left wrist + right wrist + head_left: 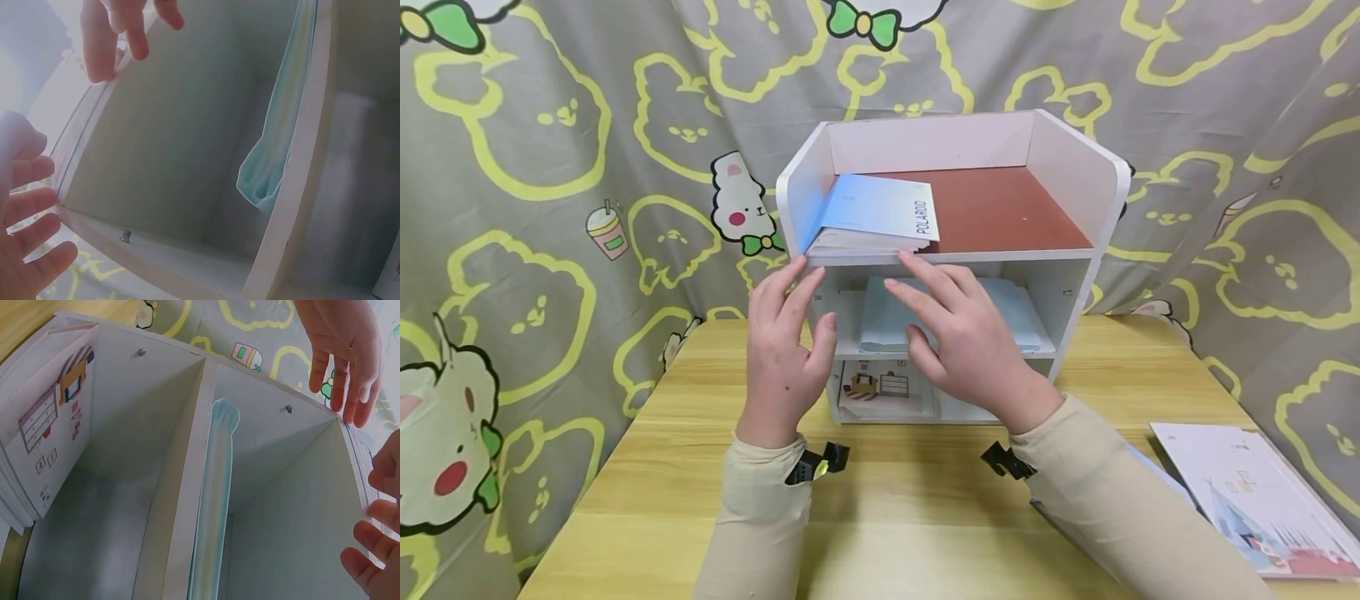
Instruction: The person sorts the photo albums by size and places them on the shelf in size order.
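A blue-and-white booklet (880, 204) marked POLAROID lies on the left of a small white shelf unit's top board, its page edges toward me. My left hand (784, 354) is raised at the unit's left front, fingertips by the booklet's near left corner. Farther right, my right hand (973, 346) has its index fingertip at the booklet's front edge and its thumb apart. Neither hand grips anything. In the left wrist view, the left hand (31, 219) shows spread fingers beside the shelf edge; in the right wrist view, the right hand (378, 531) has its fingers loosely bent.
The shelf unit (1108, 187) stands on a wooden table (647, 500). A pale blue flat bundle (887, 321) lies on its middle shelf; printed booklets (880, 387) are at the bottom. Illustrated notebooks (1262, 500) lie at right, partly behind my right forearm. A patterned curtain (662, 100) hangs behind.
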A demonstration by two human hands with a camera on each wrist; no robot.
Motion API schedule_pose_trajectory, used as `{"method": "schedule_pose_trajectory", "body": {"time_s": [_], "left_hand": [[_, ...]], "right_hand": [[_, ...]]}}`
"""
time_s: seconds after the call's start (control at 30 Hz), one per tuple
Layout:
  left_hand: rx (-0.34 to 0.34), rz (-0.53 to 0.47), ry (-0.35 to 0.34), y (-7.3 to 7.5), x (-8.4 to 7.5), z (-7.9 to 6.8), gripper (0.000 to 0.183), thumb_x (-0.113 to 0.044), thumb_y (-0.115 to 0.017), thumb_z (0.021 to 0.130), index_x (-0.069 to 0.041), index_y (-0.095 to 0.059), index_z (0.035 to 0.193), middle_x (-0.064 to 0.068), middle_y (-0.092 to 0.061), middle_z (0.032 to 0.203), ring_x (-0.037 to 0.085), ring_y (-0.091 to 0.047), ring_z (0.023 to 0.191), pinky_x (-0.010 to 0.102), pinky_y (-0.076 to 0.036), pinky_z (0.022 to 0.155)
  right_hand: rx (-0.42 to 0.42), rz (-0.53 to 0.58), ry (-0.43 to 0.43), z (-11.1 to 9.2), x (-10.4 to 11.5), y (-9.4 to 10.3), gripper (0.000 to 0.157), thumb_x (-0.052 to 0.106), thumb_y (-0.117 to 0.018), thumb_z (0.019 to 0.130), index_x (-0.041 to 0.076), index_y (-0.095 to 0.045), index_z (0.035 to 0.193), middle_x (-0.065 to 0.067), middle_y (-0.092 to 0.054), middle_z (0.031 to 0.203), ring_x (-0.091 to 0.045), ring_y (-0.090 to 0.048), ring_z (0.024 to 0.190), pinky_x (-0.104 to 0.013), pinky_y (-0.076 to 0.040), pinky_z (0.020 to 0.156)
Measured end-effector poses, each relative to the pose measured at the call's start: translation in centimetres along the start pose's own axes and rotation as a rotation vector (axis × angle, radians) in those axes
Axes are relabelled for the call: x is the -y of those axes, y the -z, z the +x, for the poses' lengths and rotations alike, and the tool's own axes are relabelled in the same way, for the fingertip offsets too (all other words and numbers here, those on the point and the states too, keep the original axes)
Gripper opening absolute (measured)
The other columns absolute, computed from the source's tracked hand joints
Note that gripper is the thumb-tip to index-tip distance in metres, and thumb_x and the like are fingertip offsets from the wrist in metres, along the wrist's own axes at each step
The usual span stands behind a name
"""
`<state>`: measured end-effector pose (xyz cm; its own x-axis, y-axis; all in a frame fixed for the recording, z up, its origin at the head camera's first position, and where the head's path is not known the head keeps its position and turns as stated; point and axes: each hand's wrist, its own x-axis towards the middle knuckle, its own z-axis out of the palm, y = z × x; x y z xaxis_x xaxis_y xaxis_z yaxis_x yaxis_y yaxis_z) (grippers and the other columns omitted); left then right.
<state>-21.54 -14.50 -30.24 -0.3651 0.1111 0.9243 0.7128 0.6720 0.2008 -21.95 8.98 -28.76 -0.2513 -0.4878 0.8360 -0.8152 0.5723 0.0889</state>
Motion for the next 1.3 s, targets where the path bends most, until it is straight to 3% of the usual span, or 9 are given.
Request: {"method": "schedule_pose_trajectory", "body": {"time_s": [0.43, 0.63, 0.73, 1.03, 1.17, 1.3], "left_hand": [[0.029, 0.002, 0.035, 0.1, -0.1, -0.2, 0.043, -0.018, -0.057, 0.095, -0.002, -0.063, 0.135, 0.014, -0.05, 0.148, 0.032, -0.043, 0.135, 0.053, -0.036, 0.11], [0.024, -0.047, 0.033, 0.1, -0.6, -0.6, 0.045, -0.014, -0.058, 0.093, -0.002, -0.061, 0.137, 0.014, -0.051, 0.147, 0.033, -0.045, 0.134, 0.052, -0.038, 0.109], [0.056, -0.093, 0.021, -0.2, -1.1, -0.9, 0.047, -0.011, -0.06, 0.093, -0.003, -0.059, 0.139, 0.015, -0.051, 0.146, 0.032, -0.046, 0.133, 0.049, -0.039, 0.109], [0.285, -0.209, 0.083, -1.3, -2.2, -3.1, 0.047, -0.014, -0.061, 0.095, -0.003, -0.056, 0.14, 0.011, -0.051, 0.146, 0.023, -0.045, 0.136, 0.042, -0.041, 0.109], [0.431, -0.282, 0.148, -1.8, -2.7, -4.7, 0.048, -0.015, -0.062, 0.096, -0.003, -0.054, 0.142, 0.01, -0.052, 0.145, 0.022, -0.046, 0.134, 0.043, -0.047, 0.104], [0.642, -0.291, 0.216, -2.3, -3.2, -6.3, 0.051, -0.021, -0.063, 0.098, -0.01, -0.051, 0.147, 0.005, -0.055, 0.144, 0.018, -0.052, 0.128, 0.04, -0.049, 0.102]], "right_hand": [[0.028, 0.023, -0.014, -0.5, -0.3, 0.2, 0.046, 0.013, -0.056, 0.093, 0.005, -0.063, 0.137, -0.014, -0.044, 0.155, -0.037, -0.049, 0.128, -0.046, -0.038, 0.11], [0.099, 0.033, -0.052, -2.1, -0.5, 1.5, 0.048, 0.015, -0.058, 0.093, 0.009, -0.062, 0.14, -0.011, -0.044, 0.156, -0.034, -0.049, 0.129, -0.047, -0.039, 0.108], [0.124, 0.031, -0.067, -3.4, -0.8, 2.4, 0.048, 0.016, -0.06, 0.092, 0.01, -0.062, 0.14, -0.01, -0.046, 0.154, -0.035, -0.05, 0.128, -0.049, -0.042, 0.105], [0.238, 0.067, -0.117, -8.0, -1.2, 5.5, 0.046, 0.036, -0.042, 0.105, 0.01, -0.065, 0.135, -0.011, -0.053, 0.146, -0.034, -0.055, 0.125, -0.054, -0.045, 0.099], [0.373, 0.059, -0.141, -10.5, -1.5, 6.9, 0.037, 0.026, -0.06, 0.098, 0.011, -0.067, 0.131, -0.009, -0.059, 0.139, -0.031, -0.057, 0.123, -0.054, -0.049, 0.095], [0.505, 0.023, -0.216, -13.1, -2.0, 8.2, 0.041, 0.017, -0.073, 0.089, 0.015, -0.068, 0.129, -0.002, -0.061, 0.135, -0.028, -0.059, 0.12, -0.052, -0.051, 0.093]]}}
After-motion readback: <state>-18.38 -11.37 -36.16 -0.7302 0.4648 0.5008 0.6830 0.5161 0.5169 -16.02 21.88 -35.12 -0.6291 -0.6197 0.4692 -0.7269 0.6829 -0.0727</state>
